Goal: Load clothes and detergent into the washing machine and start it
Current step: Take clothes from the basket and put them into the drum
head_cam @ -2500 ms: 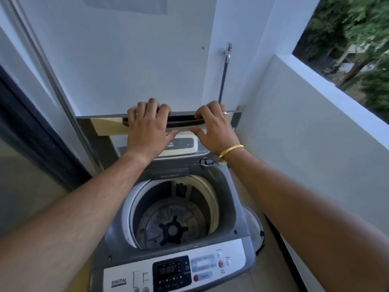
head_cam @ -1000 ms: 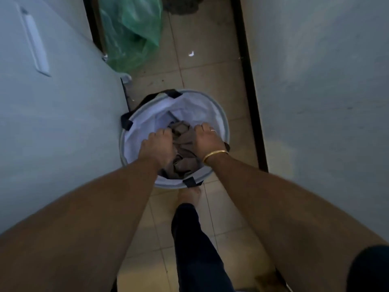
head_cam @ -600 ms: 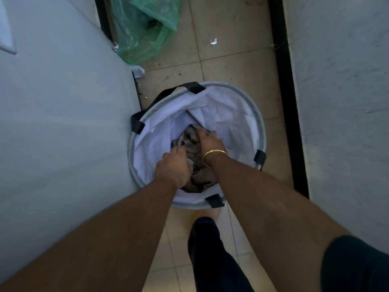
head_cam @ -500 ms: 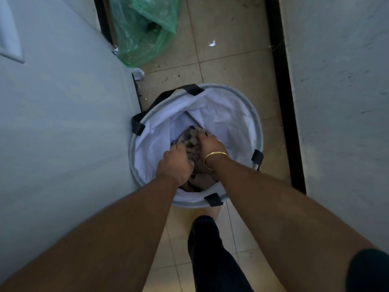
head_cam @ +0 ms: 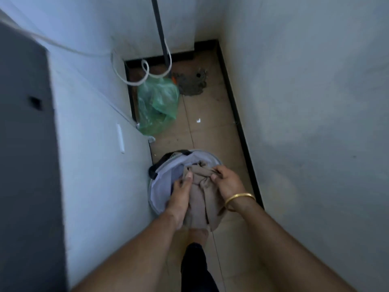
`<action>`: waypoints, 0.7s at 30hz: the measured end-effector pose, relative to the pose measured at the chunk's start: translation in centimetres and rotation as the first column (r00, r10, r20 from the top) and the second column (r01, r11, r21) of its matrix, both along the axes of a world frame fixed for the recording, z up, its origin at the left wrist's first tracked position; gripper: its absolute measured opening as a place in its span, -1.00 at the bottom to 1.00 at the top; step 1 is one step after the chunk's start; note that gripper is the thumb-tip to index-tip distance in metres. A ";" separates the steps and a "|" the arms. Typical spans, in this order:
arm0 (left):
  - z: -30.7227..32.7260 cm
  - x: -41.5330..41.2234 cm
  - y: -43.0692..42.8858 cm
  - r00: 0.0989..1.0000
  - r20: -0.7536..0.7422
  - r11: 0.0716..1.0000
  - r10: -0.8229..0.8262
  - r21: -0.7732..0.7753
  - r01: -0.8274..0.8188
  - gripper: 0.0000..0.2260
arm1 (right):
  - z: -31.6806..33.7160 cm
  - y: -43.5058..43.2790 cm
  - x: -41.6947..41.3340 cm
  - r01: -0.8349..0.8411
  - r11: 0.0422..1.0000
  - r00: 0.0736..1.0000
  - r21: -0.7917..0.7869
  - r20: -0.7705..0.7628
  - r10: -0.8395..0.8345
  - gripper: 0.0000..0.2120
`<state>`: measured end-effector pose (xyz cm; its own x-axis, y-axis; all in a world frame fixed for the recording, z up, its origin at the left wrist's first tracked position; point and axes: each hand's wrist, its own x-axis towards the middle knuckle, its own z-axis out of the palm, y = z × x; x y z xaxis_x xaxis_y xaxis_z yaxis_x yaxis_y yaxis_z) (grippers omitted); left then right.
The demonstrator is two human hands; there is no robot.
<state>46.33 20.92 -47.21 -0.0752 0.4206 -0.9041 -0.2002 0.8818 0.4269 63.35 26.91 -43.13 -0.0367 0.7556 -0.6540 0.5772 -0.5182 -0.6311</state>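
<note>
Narrow floor (head_cam: 207, 133) between walls (head_cam: 315, 102) hems the basket (head_cam: 161, 178), where left hand (head_cam: 181, 193) and right hand (head_cam: 228, 184) fingers grip brown clothes (head_cam: 202, 201).

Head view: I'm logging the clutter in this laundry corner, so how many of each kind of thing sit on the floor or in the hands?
Laundry basket: 1
Brown clothes bundle: 1, held by the left hand and right hand
Green plastic bag: 1
Mop head: 1
Total: 4
</note>
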 end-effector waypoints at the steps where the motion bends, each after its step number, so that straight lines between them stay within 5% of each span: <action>1: 3.6 0.1 0.3 0.992 0.108 0.998 0.068 -0.021 -0.066 -0.19 | 3.1 -0.1 -0.2 0.075 0.997 0.994 0.013 -0.075 -0.074 -0.80; 4: 15.6 0.5 0.6 0.954 0.273 0.986 0.126 0.070 -0.151 -0.43 | 12.0 -1.1 -0.9 0.191 0.981 0.958 0.045 -0.228 -0.176 -0.85; 6: 22.8 -0.4 0.2 0.972 0.207 0.968 0.115 0.195 -0.156 -0.59 | 18.7 -1.8 -1.5 0.228 0.970 0.921 0.085 -0.343 -0.187 -0.77; 16: 45.9 -12.6 -4.1 0.956 0.053 0.669 0.287 0.703 -0.240 -0.65 | 40.8 -8.2 -13.2 -0.083 0.928 0.810 0.363 -0.518 0.275 0.09; 21: 51.0 -22.4 -7.4 0.886 0.082 0.583 0.456 0.725 -0.367 -0.74 | 46.1 -11.5 -22.6 -0.156 0.851 0.737 0.502 -0.514 0.439 0.17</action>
